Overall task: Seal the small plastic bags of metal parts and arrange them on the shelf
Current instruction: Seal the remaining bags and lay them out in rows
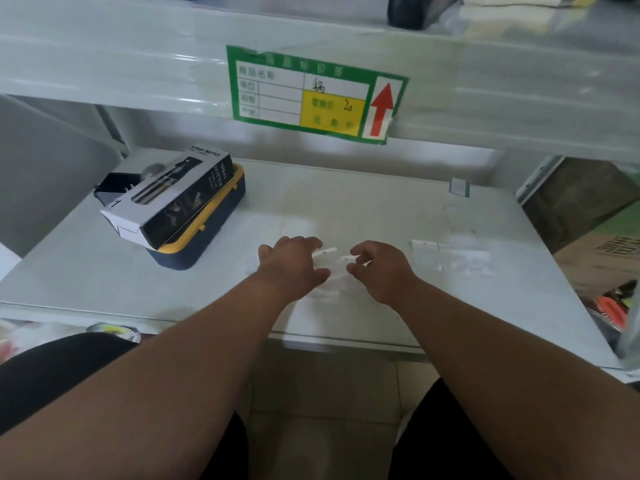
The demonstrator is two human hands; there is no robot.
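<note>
Small plastic bags: one between the hands (pixel 332 271) at frame centre, lying on the shelf (pixel 346 209); contents too blurred to tell. Left hand (pixel 294 263), fingers curled, pinches the bag's left edge; right hand (pixel 381 268), fingers curled, pinches its right edge. Further clear bags (pixel 450 256), a flat cluster, count uncertain, lie right of centre on the same shelf, apart from the hands. Spray bottle box (pixel 173 199), one, black and white, rests tilted on a navy case with yellow rim (pixel 207 233), upper left of the shelf. Green price label (pixel 311 95) with red arrow, on the upper shelf's front edge. Cardboard carton (pixel 602 261), right edge.
</note>
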